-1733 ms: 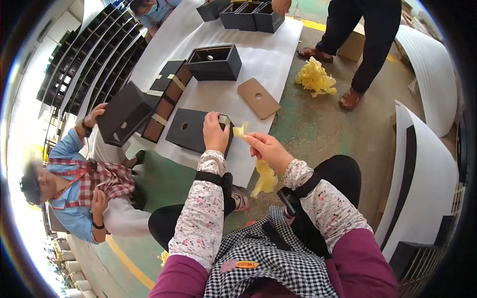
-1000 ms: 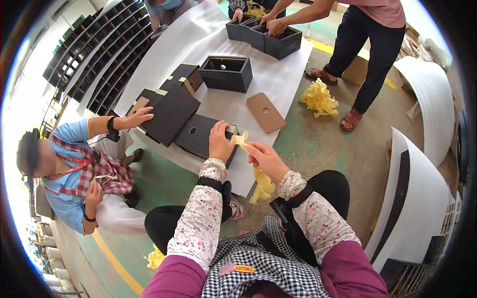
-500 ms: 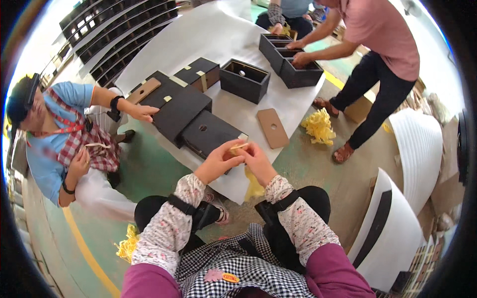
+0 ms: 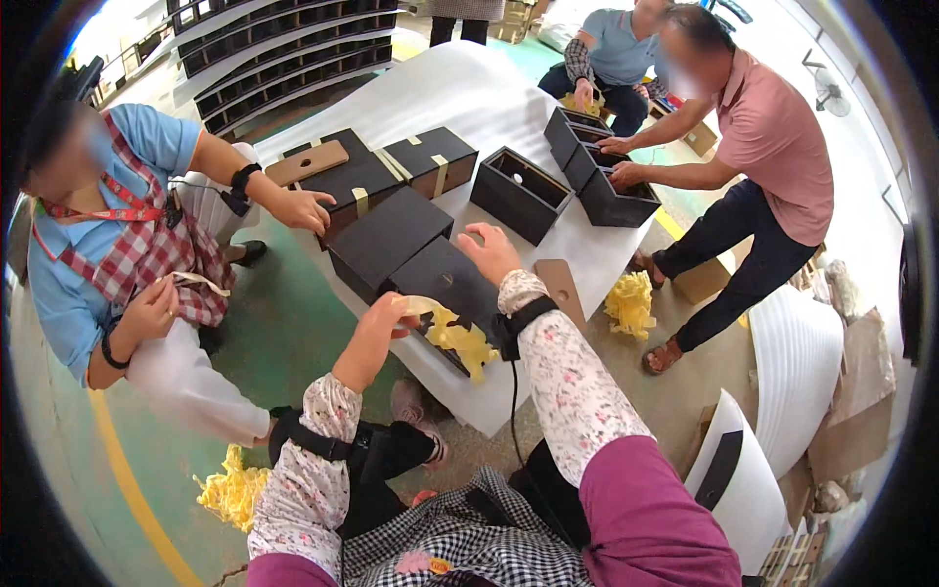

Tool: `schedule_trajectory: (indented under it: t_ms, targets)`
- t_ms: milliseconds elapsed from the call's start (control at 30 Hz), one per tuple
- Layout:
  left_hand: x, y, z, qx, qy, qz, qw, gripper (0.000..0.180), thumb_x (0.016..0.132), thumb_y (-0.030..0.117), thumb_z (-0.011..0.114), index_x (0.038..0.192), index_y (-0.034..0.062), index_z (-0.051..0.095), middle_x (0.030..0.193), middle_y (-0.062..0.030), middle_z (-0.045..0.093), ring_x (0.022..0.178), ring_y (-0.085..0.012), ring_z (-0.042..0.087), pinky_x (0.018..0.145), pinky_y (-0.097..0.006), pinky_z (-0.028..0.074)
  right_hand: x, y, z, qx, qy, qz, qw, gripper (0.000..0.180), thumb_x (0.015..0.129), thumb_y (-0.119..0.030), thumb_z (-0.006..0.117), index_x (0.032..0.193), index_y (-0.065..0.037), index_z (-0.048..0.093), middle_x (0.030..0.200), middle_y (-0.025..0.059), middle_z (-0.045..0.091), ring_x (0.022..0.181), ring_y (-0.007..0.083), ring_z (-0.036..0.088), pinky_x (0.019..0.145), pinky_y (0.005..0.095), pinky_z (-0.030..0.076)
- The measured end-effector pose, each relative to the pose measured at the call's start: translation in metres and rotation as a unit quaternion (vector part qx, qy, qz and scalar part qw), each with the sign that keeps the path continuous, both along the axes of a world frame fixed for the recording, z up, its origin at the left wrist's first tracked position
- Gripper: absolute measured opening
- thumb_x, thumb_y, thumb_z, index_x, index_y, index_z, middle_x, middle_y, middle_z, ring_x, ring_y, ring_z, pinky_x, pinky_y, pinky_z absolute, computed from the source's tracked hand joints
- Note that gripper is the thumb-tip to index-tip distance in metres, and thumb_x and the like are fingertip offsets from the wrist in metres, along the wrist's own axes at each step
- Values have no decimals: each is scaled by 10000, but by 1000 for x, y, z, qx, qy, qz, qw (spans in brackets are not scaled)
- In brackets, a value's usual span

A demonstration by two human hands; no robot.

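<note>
My left hand [image 4: 368, 340] pinches the end of a crinkled yellow tape strip [image 4: 464, 342], which hangs to the right in front of a black box [image 4: 442, 277]. Over that box's far right part is my right hand [image 4: 489, 251], fingers apart and holding nothing; whether it touches the top, I cannot tell. Against the box's left side stands another black box [image 4: 391, 235]. A brown board [image 4: 558, 282] with a hole lies to the right, partly hidden by my right forearm.
At left, a person's hand [image 4: 301, 209] reaches to a taped black box [image 4: 342, 191] bearing a brown board [image 4: 308, 163]. An open black box [image 4: 518, 201] stands farther back. Another person handles open black boxes [image 4: 621, 203] at right. Yellow scraps [image 4: 629, 303] lie on the floor.
My hands have parted: the right moved forward over the black box, the left moved to the left with the yellow strip. The black box at left now stands farther from the taped one.
</note>
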State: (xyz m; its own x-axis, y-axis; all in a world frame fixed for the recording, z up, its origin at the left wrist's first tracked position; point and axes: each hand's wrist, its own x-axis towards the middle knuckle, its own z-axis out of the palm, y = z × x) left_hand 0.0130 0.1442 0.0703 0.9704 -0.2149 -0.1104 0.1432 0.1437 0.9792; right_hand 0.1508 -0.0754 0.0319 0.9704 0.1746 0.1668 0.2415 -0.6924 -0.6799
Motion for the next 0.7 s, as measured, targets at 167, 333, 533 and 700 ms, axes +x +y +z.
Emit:
schedule_trajectory:
  t_ms: [167, 333, 533, 700]
  targets:
    - [1, 19, -39, 235, -252, -116, 931, 352, 883, 365, 501, 914, 17, 546, 1107, -162, 513, 1063, -296, 478, 905, -352, 387, -1, -5, -36, -115, 129, 8, 985, 524, 857, -467, 495, 1116, -13, 535, 1090, 211, 578, 1041, 363, 531, 903, 402, 408]
    - [-17, -16, -39, 259, -87, -162, 948, 391, 865, 373, 543, 970, 0, 596, 1376, -292, 257, 1267, -377, 321, 998, -395, 322, -23, -17, -35, -54, 218, 54, 973, 568, 861, -472, 497, 1106, 39, 536, 1052, 223, 596, 991, 326, 573, 860, 377, 419]
    - [-29, -40, -36, 279, -126, -243, 920, 382, 865, 337, 539, 939, -30, 616, 1340, -299, 320, 1227, -399, 367, 961, -401, 362, 45, 6, -42, -20, 200, 64, 978, 596, 879, -504, 423, 976, 53, 613, 958, 210, 629, 938, 314, 588, 861, 371, 401]
    - [-37, -58, -48, 245, -131, -209, 938, 371, 870, 310, 533, 977, -38, 600, 1218, -231, 449, 1093, -355, 463, 929, -376, 383, 104, 20, -80, 104, 364, -49, 924, 696, 829, -580, 470, 1103, 51, 572, 1113, 160, 589, 961, 316, 578, 878, 378, 396]
